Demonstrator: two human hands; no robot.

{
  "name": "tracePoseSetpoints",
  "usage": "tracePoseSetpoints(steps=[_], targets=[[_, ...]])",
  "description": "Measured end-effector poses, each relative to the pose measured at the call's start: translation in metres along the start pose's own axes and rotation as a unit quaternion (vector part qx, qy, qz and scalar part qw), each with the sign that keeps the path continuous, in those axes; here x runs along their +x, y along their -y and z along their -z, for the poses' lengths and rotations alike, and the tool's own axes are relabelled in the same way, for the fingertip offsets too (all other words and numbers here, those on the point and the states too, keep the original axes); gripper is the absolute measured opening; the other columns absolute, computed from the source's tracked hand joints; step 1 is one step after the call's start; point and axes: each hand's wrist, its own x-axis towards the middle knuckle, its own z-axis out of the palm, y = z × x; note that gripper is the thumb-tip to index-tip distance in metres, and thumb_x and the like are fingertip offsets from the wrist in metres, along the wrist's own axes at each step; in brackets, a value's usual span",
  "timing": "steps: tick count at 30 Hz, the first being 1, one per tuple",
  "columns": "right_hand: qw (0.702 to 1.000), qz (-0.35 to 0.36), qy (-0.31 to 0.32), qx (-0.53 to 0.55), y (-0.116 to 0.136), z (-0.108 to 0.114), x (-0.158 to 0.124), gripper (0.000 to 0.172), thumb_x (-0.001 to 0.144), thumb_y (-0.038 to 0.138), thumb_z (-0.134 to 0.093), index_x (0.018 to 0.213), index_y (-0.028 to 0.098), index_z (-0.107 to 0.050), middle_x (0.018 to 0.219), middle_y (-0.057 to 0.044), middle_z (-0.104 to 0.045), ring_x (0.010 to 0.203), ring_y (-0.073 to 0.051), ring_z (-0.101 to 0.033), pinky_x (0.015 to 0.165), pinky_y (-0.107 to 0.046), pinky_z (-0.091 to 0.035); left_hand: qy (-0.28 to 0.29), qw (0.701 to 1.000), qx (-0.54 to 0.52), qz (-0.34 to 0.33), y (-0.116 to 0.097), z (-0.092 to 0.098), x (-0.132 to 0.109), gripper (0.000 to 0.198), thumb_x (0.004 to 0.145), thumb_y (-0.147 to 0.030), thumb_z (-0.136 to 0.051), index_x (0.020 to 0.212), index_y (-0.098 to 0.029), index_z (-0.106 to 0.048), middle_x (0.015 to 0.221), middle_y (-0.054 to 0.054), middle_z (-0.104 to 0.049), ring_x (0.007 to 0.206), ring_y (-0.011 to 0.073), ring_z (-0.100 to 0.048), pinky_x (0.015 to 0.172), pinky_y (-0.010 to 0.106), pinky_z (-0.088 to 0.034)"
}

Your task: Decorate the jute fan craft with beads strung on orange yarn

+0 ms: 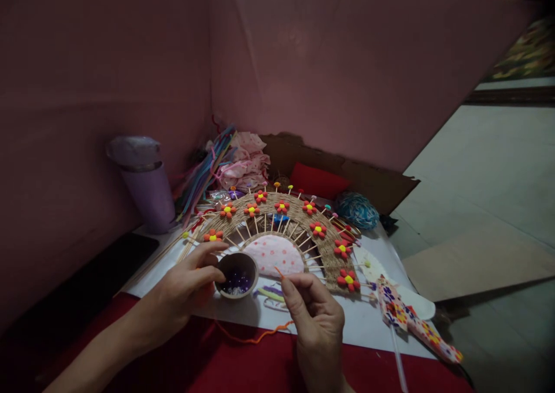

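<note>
A small dark bowl (255, 277) with shiny purple and clear beads (237, 282) inside is tilted toward me. My left hand (191, 277) grips it at its left side, the thumb and a finger at the rim and the lower fingers partly hidden. Pinched between my right thumb and fingertips is orange yarn (259, 340), whose tip pokes up above them; my right hand (314, 312) is just right of the bowl. The yarn droops in a loop below both hands. Behind them stands a woven twine arch (299, 211) with red-and-yellow flowers, around a pink dotted half-circle (275, 255).
A lilac tumbler (150, 196) stands at the left by colourful pipe cleaners (208, 165). Blue yarn (358, 209) lies at the back right. Flower-patterned fabric (407, 318) rests near the table's right edge. Pink boards rise behind.
</note>
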Motion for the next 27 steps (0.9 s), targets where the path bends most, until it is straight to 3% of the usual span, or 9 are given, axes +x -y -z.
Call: tracePoseSetpoints(steps=[4,8,12,17,23,27], targets=[[1.000,-0.001,0.003,0.000,0.000,0.000,-0.001,0.015,0.082,0.030,-0.061,0.075,0.016,-0.062,0.061,0.001,-0.054,0.055,-0.010,-0.048,0.049,-0.018,-0.040,-0.023,1.000,0.004,-0.006,-0.012,0.008,-0.009,0.029,0.087,-0.006,-0.044,0.106,-0.022,-0.057,0.121,0.009,-0.056,0.109,0.0189,-0.056,0.085,0.029,-0.049],[1.000,0.014,0.004,-0.013,0.003,-0.001,-0.002,0.015,0.082,0.028,-0.061,0.074,0.016,-0.063,0.059,0.001,-0.054,0.054,-0.010,-0.047,0.048,-0.018,-0.039,0.004,0.999,0.015,-0.029,-0.028,-0.005,-0.012,0.023,0.086,-0.009,-0.049,0.105,-0.020,-0.056,0.100,0.008,-0.066,0.091,0.0165,-0.064,0.073,0.022,-0.052],[0.999,0.041,0.005,-0.024,0.005,-0.002,-0.002,0.013,0.082,0.025,-0.061,0.074,0.016,-0.063,0.059,0.001,-0.056,0.052,-0.009,-0.049,0.047,-0.017,-0.041,-0.068,0.995,0.047,-0.056,-0.026,-0.020,-0.016,0.021,0.087,-0.005,-0.042,0.090,-0.018,-0.059,0.085,0.007,-0.069,0.077,0.0152,-0.067,0.065,0.022,-0.053],[0.998,0.054,0.008,-0.013,0.005,-0.003,-0.003,0.009,0.082,0.023,-0.061,0.076,0.017,-0.064,0.062,0.001,-0.060,0.055,-0.010,-0.054,0.050,-0.017,-0.044,-0.149,0.982,0.086,-0.080,-0.020,-0.019,-0.029,0.028,0.085,-0.005,-0.046,0.101,-0.022,-0.061,0.101,0.009,-0.068,0.093,0.0191,-0.065,0.079,0.030,-0.054],[0.999,0.053,0.010,-0.007,0.004,-0.002,-0.004,0.007,0.083,0.020,-0.061,0.077,0.018,-0.065,0.063,0.002,-0.061,0.055,-0.009,-0.053,0.051,-0.016,-0.043,-0.093,0.991,0.044,-0.083,-0.030,-0.017,-0.021,0.025,0.084,0.000,-0.043,0.089,-0.019,-0.060,0.087,0.007,-0.068,0.080,0.0150,-0.066,0.068,0.022,-0.053],[0.999,0.048,0.020,0.001,0.003,-0.002,-0.003,0.006,0.084,0.019,-0.060,0.079,0.019,-0.064,0.065,0.002,-0.062,0.057,-0.008,-0.054,0.053,-0.015,-0.044,-0.069,0.995,0.030,-0.067,-0.031,-0.022,-0.019,0.023,0.086,-0.002,-0.042,0.087,-0.018,-0.059,0.087,0.008,-0.068,0.079,0.0149,-0.065,0.068,0.023,-0.052]])
